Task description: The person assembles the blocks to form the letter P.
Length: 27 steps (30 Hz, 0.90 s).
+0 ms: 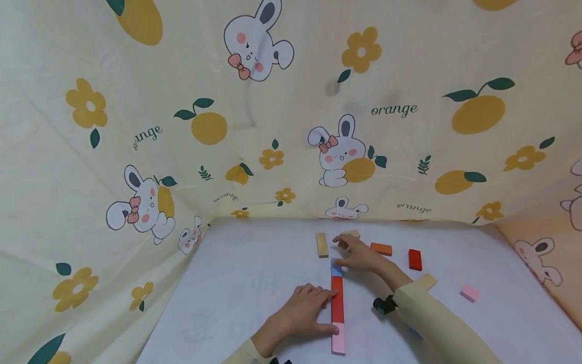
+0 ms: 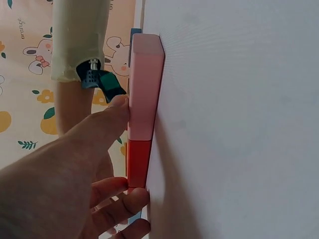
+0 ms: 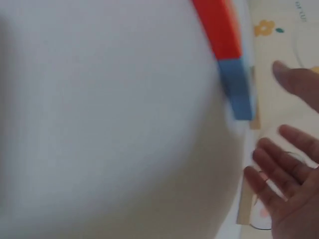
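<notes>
The likeliest trouble, I judged, was a kink in the row (image 1: 338, 317): a sideways push from the left hand (image 1: 305, 309) could have turned the pink block (image 1: 338, 343) or parted it from the red stretch (image 1: 337, 307) (a seam in the left wrist view suggested two blocks there). A careless sweep of the right hand (image 1: 359, 254) might equally have knocked the blue block (image 1: 336, 271) askew or bumped the tan block (image 1: 322, 245).

The left hand's grip was spread, clamped on nothing, its thumb touching the pink block and its fingers at the red stretch. The right hand's grip was apart and held nothing; the blue block, at the row's far end on the bench (image 1: 236, 303), lay just beside its thumb.
</notes>
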Tool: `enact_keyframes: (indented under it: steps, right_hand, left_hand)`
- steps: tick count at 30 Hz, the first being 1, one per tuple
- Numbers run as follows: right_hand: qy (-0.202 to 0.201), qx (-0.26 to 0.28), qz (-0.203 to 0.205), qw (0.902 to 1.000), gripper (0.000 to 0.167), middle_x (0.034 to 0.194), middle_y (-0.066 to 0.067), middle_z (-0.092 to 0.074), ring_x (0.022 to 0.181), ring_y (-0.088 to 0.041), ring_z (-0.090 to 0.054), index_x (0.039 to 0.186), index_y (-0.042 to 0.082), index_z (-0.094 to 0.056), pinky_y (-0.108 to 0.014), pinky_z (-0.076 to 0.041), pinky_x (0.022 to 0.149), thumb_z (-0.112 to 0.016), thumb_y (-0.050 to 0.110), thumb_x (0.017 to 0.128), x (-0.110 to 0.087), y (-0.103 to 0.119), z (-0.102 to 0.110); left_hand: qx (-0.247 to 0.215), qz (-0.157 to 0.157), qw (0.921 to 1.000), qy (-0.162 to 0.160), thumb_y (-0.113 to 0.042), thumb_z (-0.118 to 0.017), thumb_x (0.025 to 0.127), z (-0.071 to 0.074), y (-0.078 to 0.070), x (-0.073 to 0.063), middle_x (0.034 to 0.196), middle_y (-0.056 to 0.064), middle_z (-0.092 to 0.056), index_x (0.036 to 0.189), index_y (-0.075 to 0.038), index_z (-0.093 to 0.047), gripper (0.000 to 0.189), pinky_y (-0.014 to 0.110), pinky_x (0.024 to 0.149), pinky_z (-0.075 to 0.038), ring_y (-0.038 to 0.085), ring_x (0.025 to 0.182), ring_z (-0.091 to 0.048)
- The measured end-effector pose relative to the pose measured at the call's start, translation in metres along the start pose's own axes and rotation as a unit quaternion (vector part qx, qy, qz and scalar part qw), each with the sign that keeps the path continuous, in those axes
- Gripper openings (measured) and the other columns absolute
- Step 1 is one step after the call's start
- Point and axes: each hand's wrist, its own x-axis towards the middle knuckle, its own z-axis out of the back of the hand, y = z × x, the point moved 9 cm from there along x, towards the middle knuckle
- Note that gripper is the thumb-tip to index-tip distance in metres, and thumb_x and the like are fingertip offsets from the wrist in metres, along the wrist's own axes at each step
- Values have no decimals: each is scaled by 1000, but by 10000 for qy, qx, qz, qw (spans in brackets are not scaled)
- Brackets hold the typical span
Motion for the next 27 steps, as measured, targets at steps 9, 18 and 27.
enact_keyframes:
  steps: [9, 18, 27]
  right_hand:
    - [-6, -73, 143, 9999, 83, 143, -17, -60, 133, -37, -56, 156, 7, -49, -57, -46, 113, -88, 40, 91, 21, -6, -2]
    - [307, -167, -129, 9993, 88, 138, -14, -62, 127, -32, -58, 158, 12, -47, -54, -49, 110, -89, 45, 88, 39, -6, -6]
    - [549, -334, -383, 9972, 102, 131, -13, -60, 116, -29, -56, 166, 11, -36, -53, -51, 102, -89, 49, 87, 48, -3, -13]
  left_hand:
    - [-76, 20, 9999, 99, -79, -70, 88, -1, 0, -1, 110, -22, -56, 160, -33, -49, 88, 43, 109, -43, 7, 116, -49]
    - [-49, 12, 9999, 108, -81, -68, 88, -1, 2, 0, 117, -21, -58, 161, -34, -48, 89, 44, 110, -42, 8, 118, -49]
    - [-73, -52, 9999, 66, -80, -68, 88, 2, 0, -1, 108, -22, -54, 159, -32, -48, 88, 42, 109, -42, 7, 112, -48]
